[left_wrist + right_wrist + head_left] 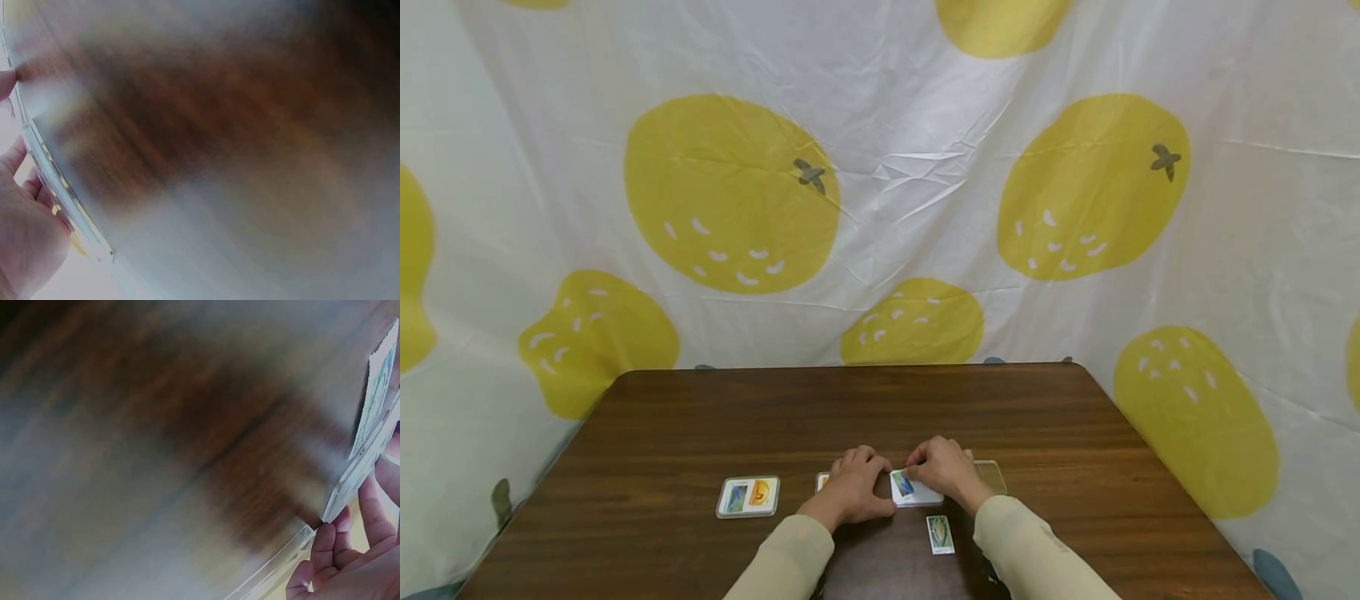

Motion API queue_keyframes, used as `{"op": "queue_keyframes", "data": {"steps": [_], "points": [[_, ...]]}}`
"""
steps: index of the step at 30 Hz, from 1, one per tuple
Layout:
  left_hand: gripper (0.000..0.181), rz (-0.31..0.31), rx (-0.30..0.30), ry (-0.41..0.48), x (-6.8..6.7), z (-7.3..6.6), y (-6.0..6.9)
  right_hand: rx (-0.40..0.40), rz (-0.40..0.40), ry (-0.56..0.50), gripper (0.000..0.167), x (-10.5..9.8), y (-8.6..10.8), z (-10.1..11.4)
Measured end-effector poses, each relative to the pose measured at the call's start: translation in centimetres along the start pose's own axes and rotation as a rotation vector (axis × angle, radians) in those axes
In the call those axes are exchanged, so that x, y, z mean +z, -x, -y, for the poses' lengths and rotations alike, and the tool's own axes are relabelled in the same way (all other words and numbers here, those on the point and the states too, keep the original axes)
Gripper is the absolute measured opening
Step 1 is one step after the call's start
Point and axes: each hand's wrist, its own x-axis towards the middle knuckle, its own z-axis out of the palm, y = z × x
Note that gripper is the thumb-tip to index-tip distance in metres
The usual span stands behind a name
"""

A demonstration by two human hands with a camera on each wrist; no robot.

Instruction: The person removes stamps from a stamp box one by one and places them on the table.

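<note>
In the head view a white card in a clear case (917, 500) lies between the two hands, with a blue-green stamp (901, 484) at its left. My right hand (946, 468) bends over the card and pinches the stamp at its upper edge; the exact fingertip contact is partly hidden. My left hand (853, 487) rests beside the card's left side, fingers extended, thumb near its lower left corner. Part of another case (822, 481) shows behind the left hand. A loose green stamp (940, 534) lies on the table in front of the card.
A clear case with a blue and an orange stamp (748, 497) lies to the left on the brown wooden table (850, 408). Partly behind the right wrist is a clear lid (992, 476). A white cloth with yellow fruit (917, 325) hangs behind the table.
</note>
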Motion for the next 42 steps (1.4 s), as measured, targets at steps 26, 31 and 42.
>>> {"op": "queue_keyframes", "data": {"steps": [26,31,42], "points": [[0.052,-0.013,0.014,-0.015,0.02,-0.06,0.09,0.004,-0.006,-0.126,0.006,-0.40,0.45,0.36],[0.053,-0.008,0.007,-0.010,0.07,0.00,0.03,0.029,0.028,-0.181,0.006,-0.63,0.43,0.36],[0.055,-0.001,0.003,0.000,0.10,0.05,-0.02,0.063,0.075,-0.378,0.007,-0.59,0.37,0.07]]}}
